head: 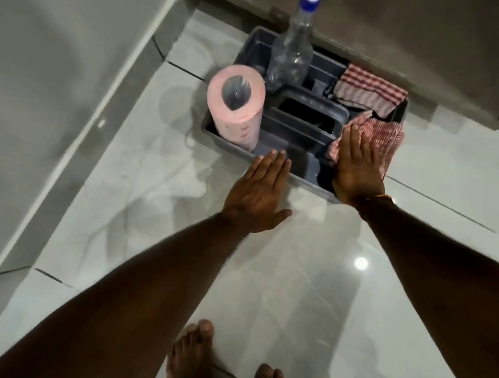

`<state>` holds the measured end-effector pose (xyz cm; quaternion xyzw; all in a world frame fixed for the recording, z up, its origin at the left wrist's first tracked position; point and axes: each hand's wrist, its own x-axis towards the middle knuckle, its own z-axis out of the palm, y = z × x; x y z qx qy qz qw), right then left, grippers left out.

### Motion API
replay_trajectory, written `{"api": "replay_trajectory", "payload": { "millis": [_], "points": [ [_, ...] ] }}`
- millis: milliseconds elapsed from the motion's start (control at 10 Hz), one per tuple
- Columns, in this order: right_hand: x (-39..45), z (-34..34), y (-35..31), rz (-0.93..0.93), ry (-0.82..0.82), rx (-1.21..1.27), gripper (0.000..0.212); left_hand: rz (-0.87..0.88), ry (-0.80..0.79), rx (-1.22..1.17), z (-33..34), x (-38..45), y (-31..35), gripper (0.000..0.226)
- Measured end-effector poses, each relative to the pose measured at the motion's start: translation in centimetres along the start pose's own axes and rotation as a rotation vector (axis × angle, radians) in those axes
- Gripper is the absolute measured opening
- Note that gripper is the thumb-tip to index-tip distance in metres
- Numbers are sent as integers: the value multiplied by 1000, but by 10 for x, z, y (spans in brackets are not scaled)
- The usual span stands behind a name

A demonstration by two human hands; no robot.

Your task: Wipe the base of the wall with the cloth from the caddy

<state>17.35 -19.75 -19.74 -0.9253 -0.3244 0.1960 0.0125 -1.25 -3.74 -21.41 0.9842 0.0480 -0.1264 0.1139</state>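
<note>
Glossy pale marble-look tiled floor [309, 284] fills most of the view; a ceiling-light glare spot sits right of centre. Grey painted wall [42, 65] runs along the left, meeting the floor in a light skirting strip [73, 149], the surface to be wiped. A brown cabinet front [406, 36] closes off the top right.

Dark grey plastic cleaning caddy [287, 159] with a central handle stands on the floor against the cabinet base, well apart from the wall strip. Contents: upright pink paper-towel roll [234, 109] in the near-left compartment; clear plastic spray bottle with blue-and-white trigger head [290, 56] behind it; a folded red-and-white striped cloth [371, 91] in the far-right compartment; a second red-and-white checked cloth [379, 143], bunched and draped over the near-right rim.

Right hand [355, 168]: palm down on the checked cloth, fingers extended and lying flat on the fabric. Contact yes; whether the fingers have gathered any fabric underneath, cannot tell. Left hand [259, 195]: flat, fingers straight and together, holding nothing, hovering at the caddy's near edge.

Two bare feet at the bottom edge.

Handling judgement: thin woven cloth, light, limp, not fragile, and it will sag and trail when lifted. Best taken by pinching a bunched fold near its middle rather than a corner, so no loose end snags the caddy rim. Step in hand: cloth pick-up; wiping not begun.
</note>
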Motion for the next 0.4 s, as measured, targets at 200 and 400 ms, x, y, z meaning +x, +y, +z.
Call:
{"api": "replay_trajectory", "payload": {
  "millis": [200,400],
  "points": [
    [10,17,7,1,16,-149,109,52,-51,8,-2,0,-7,103],
    [-31,-69,-34,-1,141,51,115,40,55,82,-91,-46,-18,98]
  ]
}}
